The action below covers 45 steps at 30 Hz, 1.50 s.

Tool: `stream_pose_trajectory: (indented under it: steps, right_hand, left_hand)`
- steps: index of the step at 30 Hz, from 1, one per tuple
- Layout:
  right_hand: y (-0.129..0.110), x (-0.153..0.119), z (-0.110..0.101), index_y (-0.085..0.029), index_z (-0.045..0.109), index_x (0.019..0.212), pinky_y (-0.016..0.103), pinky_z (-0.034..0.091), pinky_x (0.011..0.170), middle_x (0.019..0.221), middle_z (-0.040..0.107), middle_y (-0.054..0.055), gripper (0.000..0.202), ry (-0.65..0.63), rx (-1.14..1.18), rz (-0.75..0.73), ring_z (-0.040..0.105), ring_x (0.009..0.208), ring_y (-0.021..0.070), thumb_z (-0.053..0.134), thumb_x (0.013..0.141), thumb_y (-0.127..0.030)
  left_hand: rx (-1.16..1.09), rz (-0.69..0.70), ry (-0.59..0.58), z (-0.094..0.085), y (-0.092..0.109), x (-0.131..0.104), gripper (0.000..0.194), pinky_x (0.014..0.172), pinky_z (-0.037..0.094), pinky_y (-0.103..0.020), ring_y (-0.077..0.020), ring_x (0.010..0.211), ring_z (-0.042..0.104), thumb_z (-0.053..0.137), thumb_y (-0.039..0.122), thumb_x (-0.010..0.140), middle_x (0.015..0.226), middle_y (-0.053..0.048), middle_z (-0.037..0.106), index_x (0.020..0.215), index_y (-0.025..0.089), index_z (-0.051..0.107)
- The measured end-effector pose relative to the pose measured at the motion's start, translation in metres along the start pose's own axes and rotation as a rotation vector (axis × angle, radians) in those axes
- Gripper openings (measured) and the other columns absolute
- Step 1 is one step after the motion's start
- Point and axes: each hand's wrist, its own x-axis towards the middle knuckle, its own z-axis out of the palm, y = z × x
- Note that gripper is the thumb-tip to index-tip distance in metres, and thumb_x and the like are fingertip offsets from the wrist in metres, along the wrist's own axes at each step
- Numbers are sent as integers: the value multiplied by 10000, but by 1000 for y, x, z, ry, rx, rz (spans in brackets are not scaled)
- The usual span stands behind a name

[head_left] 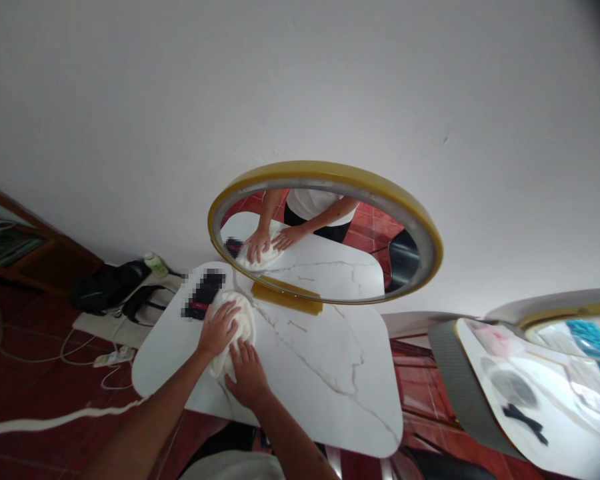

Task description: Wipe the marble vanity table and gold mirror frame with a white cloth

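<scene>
A bunched white cloth (247, 312) lies on the left part of a white marble-patterned table (320, 373). My left hand (220, 328) rests on top of the cloth, palm down, its fingers stretched over the folds. Just to the right and nearer to me, my right hand (249, 375) lies on the cloth's near right side with fingers spread. Neither hand visibly grips it; the fabric beneath the palms is hidden. A dark, pixelated item (205, 295) is beside the cloth, beyond my left hand.
A round gold-rimmed mirror (325, 168) stands at the table's back and reflects both arms. At right, another white table (485, 400) carries a black bow-shaped item (525, 423). On the left are a black bag (110, 287), a power strip (114, 357) and cables.
</scene>
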Motion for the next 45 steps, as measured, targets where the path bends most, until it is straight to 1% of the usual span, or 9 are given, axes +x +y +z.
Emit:
stream_pose_trajectory:
  steps: [4,9,13,19,26,31,36,42,45]
  right_hand:
    - [4,16,0,-161,192,1444,459,307,1055,1478,240,145,764,-9,9,8,277,1322,305,534,820,-440]
    - [10,27,1,-156,178,1447,479,300,1055,1478,236,146,754,7,47,-3,262,1324,314,511,831,-435]
    - [13,33,0,-162,187,1445,473,284,1068,1474,245,142,743,5,63,-9,247,1331,312,513,829,-421]
    - [14,39,2,-165,198,1442,464,304,1058,1470,258,138,750,14,42,12,255,1328,304,533,819,-416]
    - [12,36,-1,-148,201,1440,477,307,1055,1470,256,145,740,20,37,-7,249,1332,305,532,818,-374]
    - [7,26,-6,-166,221,1435,470,293,1067,1469,266,129,733,-1,68,5,261,1329,297,542,806,-364]
    - [1,1,-6,-176,236,1431,459,298,1069,1467,277,120,743,-29,81,4,262,1333,290,560,790,-364]
    - [-9,-41,-7,-210,242,1430,447,306,1068,1475,270,90,728,-56,89,-5,273,1330,281,554,790,-364]
    - [-11,-66,-10,-233,230,1432,431,285,1079,1483,256,64,765,-120,129,-30,249,1339,267,582,764,-356]
  left_hand:
    - [22,0,-8,0,-6,16,396,1092,68,-562,-235,1237,430,431,249,839,1322,-42,510,1219,326,510]
    - [-6,-12,-4,4,-12,27,403,1094,102,-527,-224,1245,424,428,253,834,1329,-33,506,1219,338,513]
    - [-8,-5,-14,5,-16,33,402,1098,107,-531,-226,1253,415,427,253,838,1334,-29,498,1224,332,512]
    - [-64,74,-44,5,-23,42,403,1082,257,-465,-230,1242,417,401,238,842,1290,-58,521,1224,260,528]
    - [-67,63,-23,4,-20,39,399,1070,288,-475,-239,1244,408,388,229,850,1296,-63,506,1225,248,521]
    - [-71,30,-3,5,-17,24,389,1057,304,-467,-239,1257,399,383,231,857,1296,-74,510,1219,232,525]
    - [-96,1,1,5,-6,-2,392,1066,291,-468,-229,1256,409,385,240,864,1317,-75,499,1234,239,515]
    - [-111,-42,15,5,12,-48,391,1062,287,-499,-247,1286,372,387,248,875,1325,-76,493,1248,242,506]
    - [-119,-63,28,3,23,-78,401,1066,286,-498,-248,1294,361,392,260,881,1349,-72,469,1271,241,482]
